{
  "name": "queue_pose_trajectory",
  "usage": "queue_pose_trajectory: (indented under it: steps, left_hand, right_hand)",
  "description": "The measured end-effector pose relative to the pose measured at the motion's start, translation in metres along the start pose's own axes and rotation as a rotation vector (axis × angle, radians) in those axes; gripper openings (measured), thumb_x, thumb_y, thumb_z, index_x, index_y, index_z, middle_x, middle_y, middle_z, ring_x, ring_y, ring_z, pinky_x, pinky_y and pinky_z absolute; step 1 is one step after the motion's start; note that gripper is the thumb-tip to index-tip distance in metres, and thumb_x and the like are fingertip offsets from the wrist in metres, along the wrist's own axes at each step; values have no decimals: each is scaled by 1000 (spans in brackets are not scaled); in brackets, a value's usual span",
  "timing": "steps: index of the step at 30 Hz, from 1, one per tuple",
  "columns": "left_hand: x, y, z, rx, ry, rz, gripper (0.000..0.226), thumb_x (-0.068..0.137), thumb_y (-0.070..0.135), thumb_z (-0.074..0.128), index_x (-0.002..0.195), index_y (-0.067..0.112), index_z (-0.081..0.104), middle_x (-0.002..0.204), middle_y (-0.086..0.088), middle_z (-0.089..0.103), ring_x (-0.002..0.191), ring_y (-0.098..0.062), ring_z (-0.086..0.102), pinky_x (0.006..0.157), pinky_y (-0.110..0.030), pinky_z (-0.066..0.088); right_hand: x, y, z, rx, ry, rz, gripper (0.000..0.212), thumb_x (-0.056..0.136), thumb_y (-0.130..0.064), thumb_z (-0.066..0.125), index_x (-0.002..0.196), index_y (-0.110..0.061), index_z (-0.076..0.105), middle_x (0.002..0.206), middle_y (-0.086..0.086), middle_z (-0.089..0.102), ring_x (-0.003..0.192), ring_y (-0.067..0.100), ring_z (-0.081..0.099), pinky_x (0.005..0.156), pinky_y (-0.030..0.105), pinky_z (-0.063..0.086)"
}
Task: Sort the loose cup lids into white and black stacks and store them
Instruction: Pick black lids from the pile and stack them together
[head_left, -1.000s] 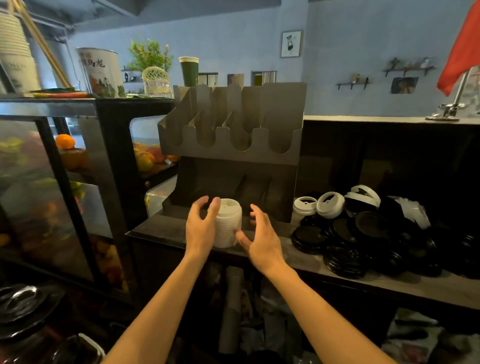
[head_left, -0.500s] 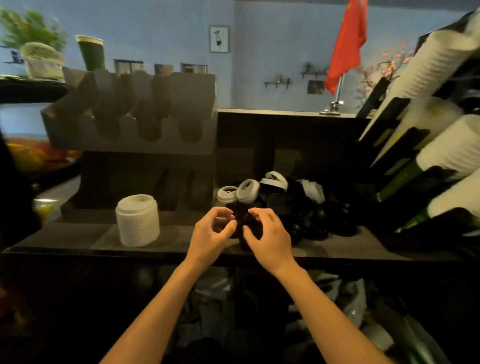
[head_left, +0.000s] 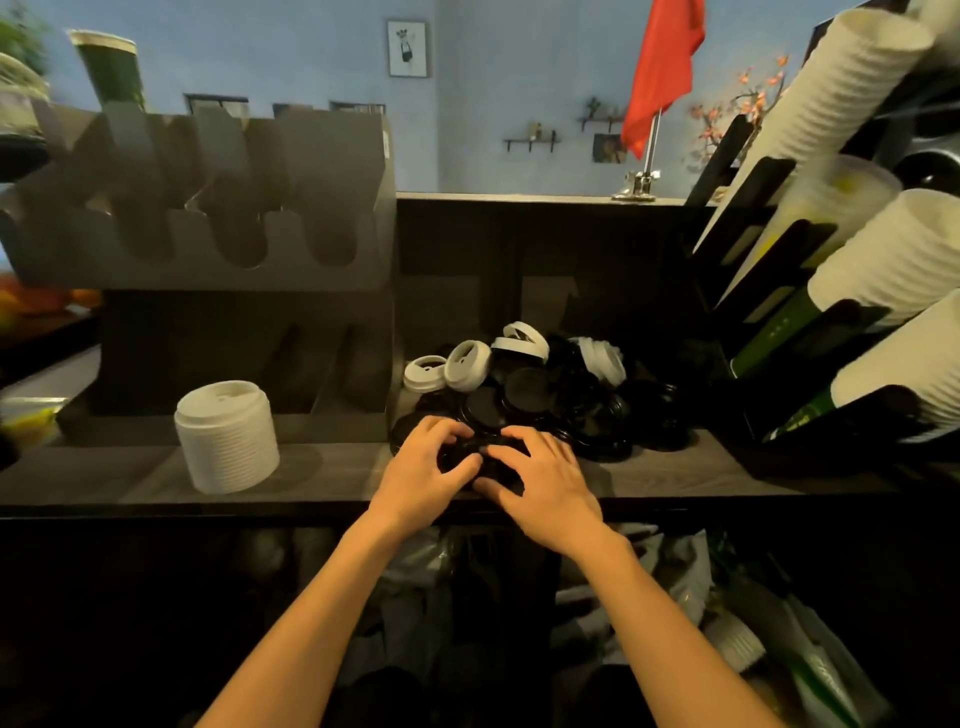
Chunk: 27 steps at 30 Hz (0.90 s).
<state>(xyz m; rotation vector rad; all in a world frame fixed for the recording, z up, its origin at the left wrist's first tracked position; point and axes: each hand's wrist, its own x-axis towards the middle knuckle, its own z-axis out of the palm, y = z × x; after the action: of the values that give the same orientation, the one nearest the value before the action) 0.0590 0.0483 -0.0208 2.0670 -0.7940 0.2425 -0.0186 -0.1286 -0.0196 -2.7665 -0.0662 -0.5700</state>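
**Item 1. Left hand** (head_left: 423, 480): grip clenched. The fingers curl down over the top and the thumb tucks in at the near side of the small black stack (head_left: 465, 457).

**Item 2. Right hand** (head_left: 548, 486): grip clenched on the same small black stack from the opposite side, with fingers arched over it and the thumb low at the front. The 2 hands nearly meet at the fingertips.

**Item 3. Small black stack**: black cup lids sitting on the table (head_left: 130, 480) close to its front edge. They are enclosed between both hands, and the number of lids cannot be told.

**Item 4. Loose lid pile** (head_left: 550, 400): mostly black lids heaped just behind the hands. Several white lids (head_left: 467, 364) lie tilted along its back and left side.

**Item 5. White lid stack** (head_left: 226, 439): 1 upright column on the table, well to the left of the hands and apart from the pile.

**Item 6. Metal organiser** (head_left: 218, 244): grey and tiered, with scalloped slots. It stands behind the white lid stack.

**Item 7. Paper cups** (head_left: 893, 265): white sleeves slanting out of a black dispenser at far right.

**Item 8. Red flag** (head_left: 665, 67): on a stand on the ledge behind.
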Motion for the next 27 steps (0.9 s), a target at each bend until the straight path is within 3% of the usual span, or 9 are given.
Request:
queue_pose_trajectory:
  steps: [3,7,13,17,19,22,24,27]
  left_hand:
    - [1,3,1,-2,-49,-1,34,96,43,66,127,31,60,129,19,52,119,2,51,99,-23,45]
    - [0,6,0,0,-127,-10,40,98,50,60,133,32,60,141,21,48,127,3,47,107,-26,41]
    - [-4,-2,-1,-115,0,67,25,89,27,78,113,25,72,137,17,56,130,1,51,106,-36,50]
    - [-5,-5,-9,-296,82,67,35,82,20,85,112,30,71,145,14,51,137,-3,47,105,-34,52]
    - [-5,-6,-13,-351,78,39,41,77,19,85,109,40,70,150,14,46,142,-9,44,109,-39,48]
    - [-6,-3,-14,-464,48,-3,46,78,1,85,110,29,69,145,8,52,135,-14,55,109,-43,51]
    - [-8,2,-15,-561,24,-39,47,78,-6,82,114,19,65,137,-1,58,124,-20,64,103,-46,55]
    - [-8,6,-18,-611,8,-71,58,77,-11,80,121,18,55,128,-5,62,116,-23,69,95,-41,59]
  right_hand:
    - [-3,2,0,22,46,-16,49,99,-52,49,145,-34,49,155,-6,34,144,16,27,119,36,19]
    - [-5,3,0,127,54,-19,46,99,-46,54,144,-37,49,154,-9,33,141,14,34,114,37,34]
    - [-4,6,0,232,75,51,80,85,-60,65,151,-42,25,152,-19,26,139,7,29,113,34,32]
    - [-2,5,0,219,53,103,88,82,-67,63,154,-37,22,156,-16,20,144,12,22,118,37,26]
    - [-1,3,-1,204,25,132,84,87,-70,56,155,-31,26,158,-14,18,147,12,15,121,37,20]
    - [3,1,-3,178,-2,138,69,93,-70,43,148,-28,43,160,-12,19,149,13,8,123,41,9]
    - [7,1,-3,169,32,116,60,95,-66,42,138,-26,55,158,-10,27,147,10,12,125,40,5]
    - [10,0,-5,200,111,103,51,95,-60,52,132,-25,60,148,-11,44,140,7,28,122,36,11]
